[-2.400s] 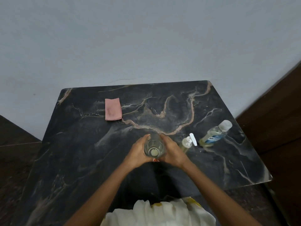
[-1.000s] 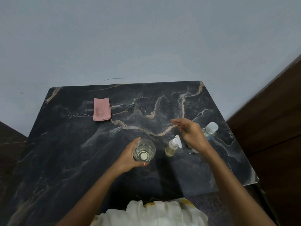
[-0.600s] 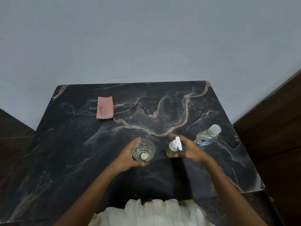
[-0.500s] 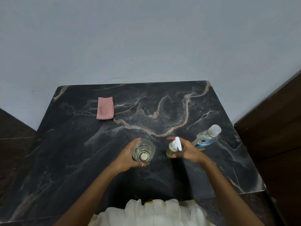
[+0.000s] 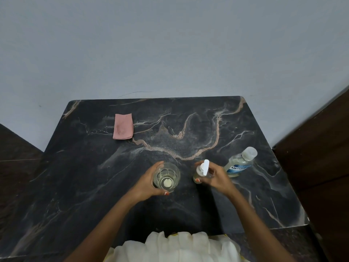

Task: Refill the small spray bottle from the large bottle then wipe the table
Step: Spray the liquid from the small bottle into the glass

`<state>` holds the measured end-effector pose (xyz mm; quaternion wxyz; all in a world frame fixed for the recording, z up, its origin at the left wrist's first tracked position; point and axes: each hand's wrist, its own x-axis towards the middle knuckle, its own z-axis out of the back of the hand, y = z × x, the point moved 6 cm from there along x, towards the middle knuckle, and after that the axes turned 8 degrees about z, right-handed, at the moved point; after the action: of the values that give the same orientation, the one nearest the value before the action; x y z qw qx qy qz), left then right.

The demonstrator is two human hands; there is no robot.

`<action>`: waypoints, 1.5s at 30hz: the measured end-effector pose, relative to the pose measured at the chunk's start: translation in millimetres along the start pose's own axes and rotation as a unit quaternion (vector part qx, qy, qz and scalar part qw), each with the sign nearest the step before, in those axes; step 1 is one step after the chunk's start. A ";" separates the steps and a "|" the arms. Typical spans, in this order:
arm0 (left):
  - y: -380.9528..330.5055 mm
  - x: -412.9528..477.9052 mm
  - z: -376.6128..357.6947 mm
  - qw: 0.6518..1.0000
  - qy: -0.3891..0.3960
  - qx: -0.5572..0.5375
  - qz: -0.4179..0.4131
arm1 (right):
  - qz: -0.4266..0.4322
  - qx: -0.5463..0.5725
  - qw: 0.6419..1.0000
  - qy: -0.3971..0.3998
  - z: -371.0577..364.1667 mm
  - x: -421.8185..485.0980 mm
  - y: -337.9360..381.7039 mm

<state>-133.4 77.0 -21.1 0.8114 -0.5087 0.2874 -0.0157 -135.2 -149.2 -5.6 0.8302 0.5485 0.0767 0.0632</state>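
Note:
A clear glass [image 5: 166, 177] with pale liquid stands on the dark marble table [image 5: 94, 176], and my left hand [image 5: 146, 183] grips its left side. My right hand [image 5: 214, 176] is curled around the small spray bottle [image 5: 200, 172], which stands upright with its white nozzle up. The large bottle [image 5: 240, 164] with a clear cap and blue label stands just right of that hand, apart from it. A folded pink cloth [image 5: 123, 126] lies at the table's far left.
A grey wall runs behind the table. A dark wooden panel [image 5: 321, 167] stands close to the right edge. White clothing [image 5: 173, 246] shows at the near edge.
My right hand left the glass, reached toward the large bottle, then came back and closed around the small spray bottle. My left hand kept its hold on the glass.

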 end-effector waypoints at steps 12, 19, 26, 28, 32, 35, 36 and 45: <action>-1.7 -0.2 0.5 1.000 -0.003 0.017 -0.018 | 0.135 -0.106 0.968 -0.184 -8.0 1.1 38.7; 1.3 -0.2 0.9 1.000 -0.007 0.019 -0.018 | 0.123 -0.105 0.955 -0.249 -24.9 -5.5 35.7; 0.1 -0.8 1.9 1.000 -0.008 0.012 -0.027 | 0.072 -0.087 0.965 -0.236 -43.1 -13.0 14.6; -0.4 -0.9 2.2 0.999 -0.010 0.013 -0.028 | 0.076 -0.105 0.961 -0.245 -45.6 -17.2 16.5; 0.1 -1.0 2.1 0.999 -0.011 0.020 -0.033 | 0.150 -0.205 0.934 -0.250 -49.0 -23.2 30.2; 0.4 -0.4 1.7 0.999 -0.009 0.026 -0.035 | 0.188 -0.249 0.931 -0.190 -55.6 -24.1 38.5; 0.5 -0.1 1.7 0.999 -0.010 0.026 -0.036 | 0.189 -0.248 0.932 -0.184 -56.3 -24.2 39.7; 2.0 1.0 1.8 0.999 -0.014 0.027 -0.038 | 0.218 -0.262 0.930 -0.135 -63.4 -22.7 47.2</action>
<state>-132.2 79.1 -22.7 0.8277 -0.4970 0.2561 -0.0479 -170.9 -77.9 14.7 0.9129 0.3177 -0.1764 0.1859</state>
